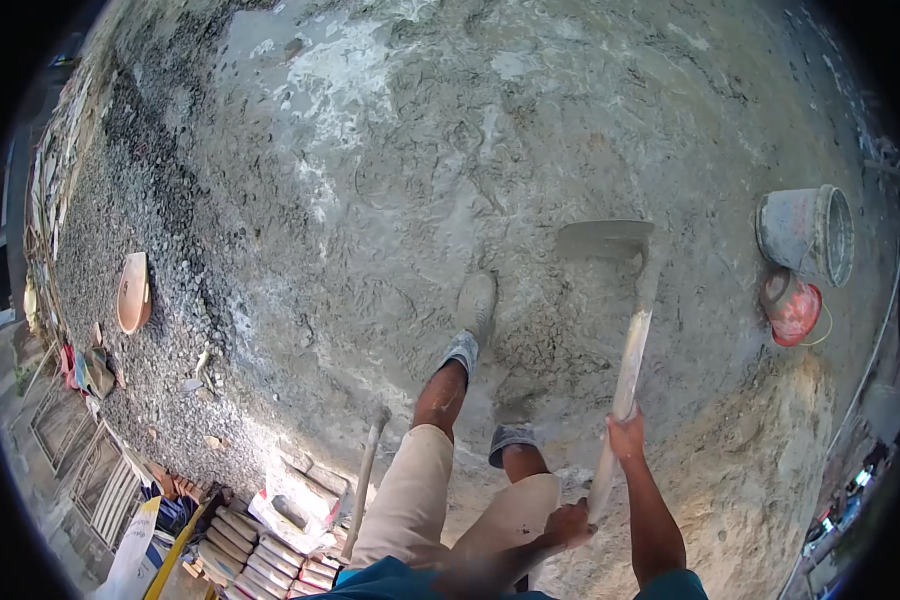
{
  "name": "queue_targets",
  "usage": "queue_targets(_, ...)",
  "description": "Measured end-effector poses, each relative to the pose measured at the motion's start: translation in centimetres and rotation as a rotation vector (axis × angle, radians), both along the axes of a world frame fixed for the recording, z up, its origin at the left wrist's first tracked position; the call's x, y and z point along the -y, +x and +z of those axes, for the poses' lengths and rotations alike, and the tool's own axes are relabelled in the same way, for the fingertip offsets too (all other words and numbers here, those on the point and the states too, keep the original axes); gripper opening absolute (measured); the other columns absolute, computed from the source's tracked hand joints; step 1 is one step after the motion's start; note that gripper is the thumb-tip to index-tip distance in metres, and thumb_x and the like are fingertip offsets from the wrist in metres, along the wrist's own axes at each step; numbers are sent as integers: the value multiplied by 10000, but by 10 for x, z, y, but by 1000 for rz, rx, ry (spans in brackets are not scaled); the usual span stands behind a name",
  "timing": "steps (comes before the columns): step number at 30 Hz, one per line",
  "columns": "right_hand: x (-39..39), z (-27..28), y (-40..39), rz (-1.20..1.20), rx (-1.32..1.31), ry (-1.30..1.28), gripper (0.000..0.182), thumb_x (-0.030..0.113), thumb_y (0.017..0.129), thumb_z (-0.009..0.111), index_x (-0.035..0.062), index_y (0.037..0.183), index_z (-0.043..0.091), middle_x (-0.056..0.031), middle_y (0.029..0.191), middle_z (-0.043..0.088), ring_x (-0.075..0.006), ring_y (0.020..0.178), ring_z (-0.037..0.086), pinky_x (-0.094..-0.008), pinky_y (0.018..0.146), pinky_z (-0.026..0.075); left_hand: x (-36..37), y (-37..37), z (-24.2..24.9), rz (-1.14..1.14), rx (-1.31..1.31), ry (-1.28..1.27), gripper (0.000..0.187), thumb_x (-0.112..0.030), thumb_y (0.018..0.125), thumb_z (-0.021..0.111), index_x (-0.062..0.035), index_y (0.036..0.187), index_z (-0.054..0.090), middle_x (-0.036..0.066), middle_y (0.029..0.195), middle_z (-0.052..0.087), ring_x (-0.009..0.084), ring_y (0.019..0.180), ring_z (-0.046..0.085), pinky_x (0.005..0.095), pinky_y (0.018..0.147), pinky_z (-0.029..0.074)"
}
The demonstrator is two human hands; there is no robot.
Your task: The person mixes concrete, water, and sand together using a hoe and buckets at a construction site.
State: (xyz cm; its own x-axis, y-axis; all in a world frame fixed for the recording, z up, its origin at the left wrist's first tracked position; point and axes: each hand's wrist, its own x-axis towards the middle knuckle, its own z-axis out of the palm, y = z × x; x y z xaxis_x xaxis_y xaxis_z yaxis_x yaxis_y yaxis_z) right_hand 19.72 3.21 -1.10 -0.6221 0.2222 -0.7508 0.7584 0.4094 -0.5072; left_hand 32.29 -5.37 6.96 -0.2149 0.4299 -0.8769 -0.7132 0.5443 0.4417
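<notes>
Both my hands are wrapped round the wooden handle of a hoe [630, 365]. My right hand [626, 437] is closed about midway along it, and my left hand [570, 525] grips the end nearest my body. The hoe's broad blade [600, 238] is smeared with grey mud and lies over the wet grey mix [420, 220] spread on the ground. My boots, one of them a mud-coated boot [478, 300], stand in the mix just left of the hoe.
A grey bucket [792, 232] and a red bucket [796, 312] stand at the right. Gravel [160, 230] covers the left, with an orange-brown basin [134, 293] on it. Another long handle [366, 480] lies beside my leg. Stacked bags [270, 565] are at lower left.
</notes>
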Motion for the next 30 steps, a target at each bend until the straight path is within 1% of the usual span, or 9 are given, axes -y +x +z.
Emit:
queue_targets(7, 167, -130, -225, 220, -87, -166, 322, 88, 690, 585, -38, 959, 462, -118, 683, 546, -181, 454, 553, -300, 394, 444, 119, -204, -123, 216, -236, -310, 524, -326, 662, 575, 43, 1016, 462, 209, 963, 526, 298, 983, 490, 339, 852, 376)
queue_targets(8, 188, -143, -255, 294, -113, -105, 345, 124, 694, 591, -54, 963, 466, -144, 715, 565, -190, 479, 571, -300, 411, 453, 132, -229, -143, 216, -335, -368, 492, -305, 662, 587, 50, 987, 486, 205, 855, 569, 301, 868, 550, 325, 801, 412)
queue_targets(9, 202, -157, -282, 394, -163, -81, 379, 168, 706, 589, -78, 965, 463, -160, 733, 572, -189, 492, 581, -300, 443, 464, 144, -253, -167, 329, -275, -264, 357, -242, 653, 595, 52, 852, 550, 161, 693, 598, 268, 641, 583, 333, 599, 466)
queue_targets(11, 221, -162, -326, 547, -59, 13, 451, 237, 703, 599, -98, 974, 465, -204, 821, 584, -276, 615, 605, -338, 587, 480, 175, -308, -142, 461, -23, -28, 232, -182, 640, 595, 39, 708, 576, 108, 567, 580, 192, 439, 517, 313, 383, 397)
queue_targets(12, 224, -165, -336, 673, -20, 112, 476, 258, 695, 606, -100, 977, 468, -218, 853, 583, -308, 669, 606, -350, 638, 478, 175, -312, -135, 460, -6, -27, 232, -182, 640, 595, 39, 708, 576, 108, 567, 580, 192, 439, 517, 313, 383, 397)
queue_targets(14, 213, -162, -323, 690, -52, 198, 486, 273, 686, 612, -97, 971, 478, -230, 882, 575, -328, 739, 592, -355, 684, 467, 170, -316, -121, 543, 54, 70, 199, -157, 637, 591, 38, 673, 575, 95, 576, 570, 134, 418, 476, 299, 320, 329)
queue_targets(19, 138, -142, -271, 797, 46, 361, 472, 270, 668, 614, -81, 962, 501, -263, 957, 543, -367, 928, 524, -385, 790, 426, 98, -268, -97, 562, 188, 175, 225, -182, 659, 616, 31, 631, 551, 95, 537, 543, 135, 384, 464, 289, 313, 318)
queue_targets(26, 36, -93, -152, 669, 170, 398, 476, 227, 650, 640, -78, 979, 480, -277, 933, 543, -377, 898, 534, -391, 769, 441, 12, -177, -52, 500, 291, 267, 239, -203, 671, 643, 22, 700, 567, 60, 537, 538, 125, 388, 484, 276, 328, 362)
queue_targets(30, -32, -65, -77, 409, 215, 261, 440, 192, 653, 643, -69, 966, 477, -235, 831, 573, -328, 801, 581, -376, 683, 465, -51, -86, -39, 398, 248, 214, 308, -219, 641, 631, 46, 788, 578, 130, 635, 589, 207, 519, 576, 314, 488, 461)
